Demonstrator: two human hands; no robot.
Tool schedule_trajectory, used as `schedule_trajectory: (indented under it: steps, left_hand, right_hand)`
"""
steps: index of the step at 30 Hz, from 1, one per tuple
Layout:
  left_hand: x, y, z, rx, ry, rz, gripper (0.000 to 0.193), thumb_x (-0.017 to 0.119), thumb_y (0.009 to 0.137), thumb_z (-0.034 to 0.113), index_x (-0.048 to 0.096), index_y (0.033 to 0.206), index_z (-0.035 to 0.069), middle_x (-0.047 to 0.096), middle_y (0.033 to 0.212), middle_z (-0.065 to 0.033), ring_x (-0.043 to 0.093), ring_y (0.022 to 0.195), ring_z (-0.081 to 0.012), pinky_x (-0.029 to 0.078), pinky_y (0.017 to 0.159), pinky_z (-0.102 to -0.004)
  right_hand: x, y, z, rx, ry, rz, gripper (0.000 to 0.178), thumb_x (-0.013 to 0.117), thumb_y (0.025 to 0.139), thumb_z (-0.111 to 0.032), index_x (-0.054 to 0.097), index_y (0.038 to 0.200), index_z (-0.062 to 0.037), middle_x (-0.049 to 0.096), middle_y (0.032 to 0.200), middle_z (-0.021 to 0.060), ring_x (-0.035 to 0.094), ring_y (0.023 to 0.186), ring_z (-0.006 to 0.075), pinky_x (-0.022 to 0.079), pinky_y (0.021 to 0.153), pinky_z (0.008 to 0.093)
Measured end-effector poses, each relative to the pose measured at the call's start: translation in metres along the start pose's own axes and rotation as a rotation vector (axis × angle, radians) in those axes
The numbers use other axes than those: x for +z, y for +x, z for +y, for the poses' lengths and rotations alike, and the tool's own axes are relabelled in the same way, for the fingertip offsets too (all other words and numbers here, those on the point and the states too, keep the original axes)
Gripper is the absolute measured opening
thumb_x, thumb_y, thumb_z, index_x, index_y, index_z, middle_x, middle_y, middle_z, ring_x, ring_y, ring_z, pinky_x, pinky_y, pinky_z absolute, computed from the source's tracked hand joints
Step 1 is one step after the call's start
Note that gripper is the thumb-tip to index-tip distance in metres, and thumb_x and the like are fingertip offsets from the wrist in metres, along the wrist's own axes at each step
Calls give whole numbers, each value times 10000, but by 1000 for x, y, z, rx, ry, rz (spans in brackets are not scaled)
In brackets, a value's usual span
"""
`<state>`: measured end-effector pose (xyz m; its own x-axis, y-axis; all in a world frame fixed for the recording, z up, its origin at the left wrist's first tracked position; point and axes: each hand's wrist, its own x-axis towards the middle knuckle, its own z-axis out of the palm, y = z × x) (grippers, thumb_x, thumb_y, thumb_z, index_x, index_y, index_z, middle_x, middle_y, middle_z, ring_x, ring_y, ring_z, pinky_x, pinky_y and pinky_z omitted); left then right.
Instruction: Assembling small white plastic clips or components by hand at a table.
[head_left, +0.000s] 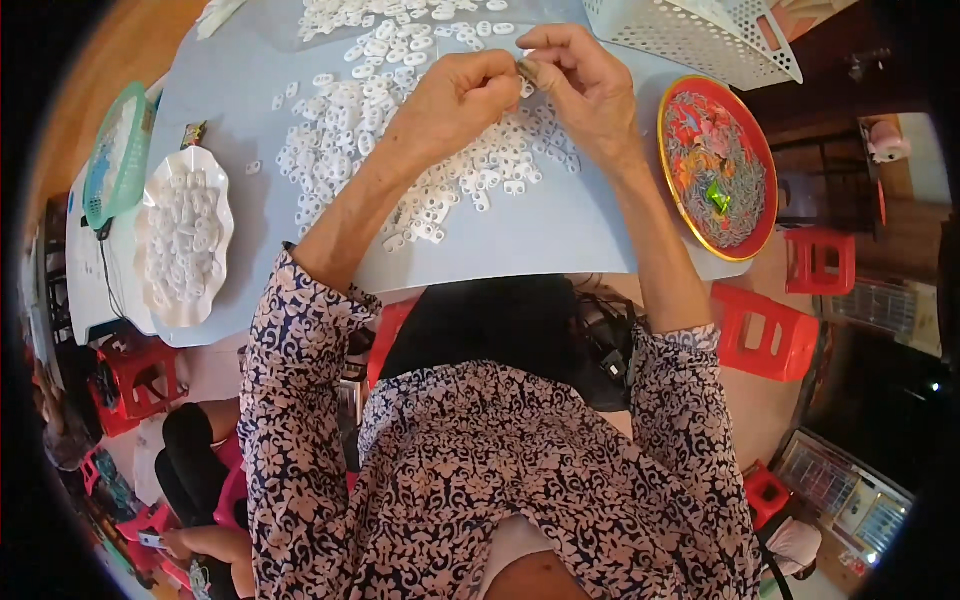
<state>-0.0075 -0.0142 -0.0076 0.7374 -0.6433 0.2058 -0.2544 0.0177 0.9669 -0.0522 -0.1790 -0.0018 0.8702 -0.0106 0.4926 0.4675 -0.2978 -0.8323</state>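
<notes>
My left hand (452,108) is closed, thumb pressed against curled fingers, above the middle of the table. Against it, my right hand (592,98) pinches with thumb and index finger, its other fingers curled loosely. The fingertips meet around something small; a bit of white shows just below them, too small to make out. Under both hands spreads a loose heap of small white plastic pieces (345,135) with holes in them. To the right of my right forearm lies a round red tray with a yellow rim (668,178), holding many thin grey screw-like pieces (738,215).
A wavy-edged white dish (152,262) of white pieces stands at the left, beside a green basket (135,105). A perforated white basket (700,50) is at the far right. Red stools (765,335) stand beyond the table's near edge. Another person sits at lower left.
</notes>
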Motion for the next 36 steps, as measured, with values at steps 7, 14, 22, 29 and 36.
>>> schedule_trajectory:
  steps: [7,14,22,29,36]
  left_hand:
    - [4,1,-2,31,6,37,188,480,852,132,510,693,34,437,582,35,365,541,-41,307,474,-223]
    - [4,-2,2,33,82,72,174,471,855,106,503,700,34,407,579,42,348,547,-38,313,477,-222]
    - [1,2,-5,77,77,79,182,470,862,114,508,699,43,402,576,54,343,536,-31,303,461,-211]
    - [-1,1,-3,80,91,67,180,473,864,116,505,705,38,394,572,52,339,534,-33,298,463,-210]
    - [9,-2,6,118,146,146,180,511,862,128,501,720,19,402,569,30,348,531,-39,319,468,-224]
  right_hand:
    - [2,0,2,-10,-74,30,177,598,839,-41,596,1017,-47,615,720,3,540,666,55,442,618,206]
    - [3,-1,3,65,-30,35,97,608,860,-82,614,942,-30,611,713,-5,527,651,47,432,590,206]
    - [-6,0,3,113,64,-57,148,600,897,-143,644,905,-2,586,700,-23,485,617,49,406,559,189]
    - [-4,0,2,153,94,-51,144,606,891,-136,639,890,4,596,703,-13,498,635,46,417,570,195]
    - [0,-2,-1,148,43,20,176,628,877,-147,597,796,6,567,675,-28,473,628,34,397,558,194]
